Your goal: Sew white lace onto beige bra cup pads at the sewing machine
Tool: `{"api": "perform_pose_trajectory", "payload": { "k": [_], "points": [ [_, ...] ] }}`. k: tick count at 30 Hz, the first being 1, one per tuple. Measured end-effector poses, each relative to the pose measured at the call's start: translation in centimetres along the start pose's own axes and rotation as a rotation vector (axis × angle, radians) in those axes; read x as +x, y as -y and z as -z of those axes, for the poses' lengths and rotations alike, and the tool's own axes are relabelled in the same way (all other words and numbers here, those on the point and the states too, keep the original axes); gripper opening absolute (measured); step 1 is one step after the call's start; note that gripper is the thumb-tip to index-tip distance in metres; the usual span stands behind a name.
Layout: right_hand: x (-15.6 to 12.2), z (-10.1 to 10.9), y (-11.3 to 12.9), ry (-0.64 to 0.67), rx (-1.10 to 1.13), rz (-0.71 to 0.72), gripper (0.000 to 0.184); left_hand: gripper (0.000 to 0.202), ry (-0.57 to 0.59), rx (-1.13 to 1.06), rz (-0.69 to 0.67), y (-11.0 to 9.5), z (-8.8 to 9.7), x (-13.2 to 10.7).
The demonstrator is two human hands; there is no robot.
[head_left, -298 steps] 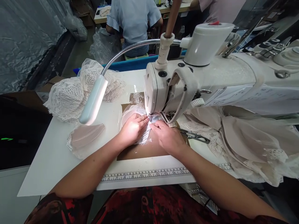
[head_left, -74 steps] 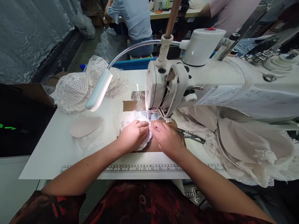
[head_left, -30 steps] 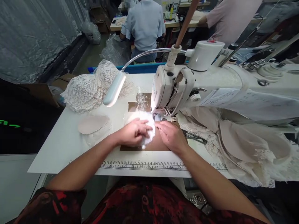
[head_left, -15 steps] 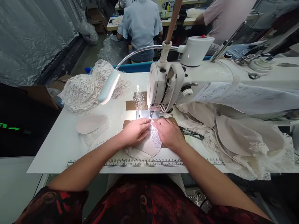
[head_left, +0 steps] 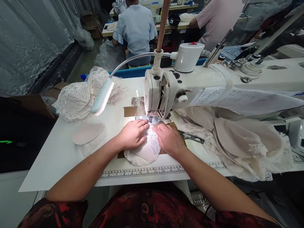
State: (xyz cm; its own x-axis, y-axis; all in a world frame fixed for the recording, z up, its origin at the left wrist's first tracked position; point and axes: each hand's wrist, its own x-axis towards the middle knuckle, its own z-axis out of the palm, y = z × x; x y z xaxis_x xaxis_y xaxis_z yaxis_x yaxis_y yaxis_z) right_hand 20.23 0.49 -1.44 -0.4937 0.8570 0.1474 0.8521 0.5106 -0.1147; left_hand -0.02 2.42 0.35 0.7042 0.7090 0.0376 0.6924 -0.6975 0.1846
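**Where lace meets the machine**

As both hands lie on it, the cup (head_left: 146, 151) sits on the table (head_left: 59, 155) just in front of the machine (head_left: 161, 91), its far tip by the needle, in the glare of the lamp (head_left: 102, 96). The left hand (head_left: 133, 134) rests flat, palm down, pressing the cup's left side. The right hand (head_left: 167, 139) lies flat on the lace edge, gripping nothing that I can see. The cup looks light, soft and springy, and its lace border looks thin and easily snagged or stretched. I'd judge it best steered with flat fingertips either side of the edge, not pinched. Snips (head_left: 191, 137) lie right of the machine's needle.
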Motion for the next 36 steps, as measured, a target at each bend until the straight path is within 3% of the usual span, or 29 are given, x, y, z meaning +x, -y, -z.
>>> {"api": "perform_pose_trajectory", "payload": {
  "k": [7,11,16,20,22,29,36],
  "points": [
    [0.1,-0.1,0.4,-0.04,0.03,0.004,0.029,0.059,0.108,0.013,-0.095,2.1,0.7,0.5],
    [-0.1,0.2,-0.2,-0.025,0.191,0.028,0.033,0.056,0.086,0.003,-0.143,2.9,0.6,0.2],
    [-0.5,-0.1,-1.3,-0.068,0.364,0.011,0.036,0.036,-0.146,-0.073,-0.095,0.7,0.7,-1.0],
    [-0.8,0.3,-1.5,-0.078,0.392,0.004,0.033,0.022,-0.155,-0.058,-0.014,-1.8,0.1,-1.3],
    [-1.0,0.7,-1.5,-0.072,0.412,0.004,0.031,0.026,-0.149,0.003,0.025,-2.4,-0.4,-1.2],
    [-2.3,1.7,-1.1,-0.024,0.434,0.107,0.032,0.024,-0.175,-0.002,0.01,-1.9,-1.3,-1.4],
    [-2.7,0.9,-0.8,0.046,0.185,0.235,0.034,0.017,-0.211,-0.258,0.09,-1.6,-0.9,-1.9]
  ]
}}
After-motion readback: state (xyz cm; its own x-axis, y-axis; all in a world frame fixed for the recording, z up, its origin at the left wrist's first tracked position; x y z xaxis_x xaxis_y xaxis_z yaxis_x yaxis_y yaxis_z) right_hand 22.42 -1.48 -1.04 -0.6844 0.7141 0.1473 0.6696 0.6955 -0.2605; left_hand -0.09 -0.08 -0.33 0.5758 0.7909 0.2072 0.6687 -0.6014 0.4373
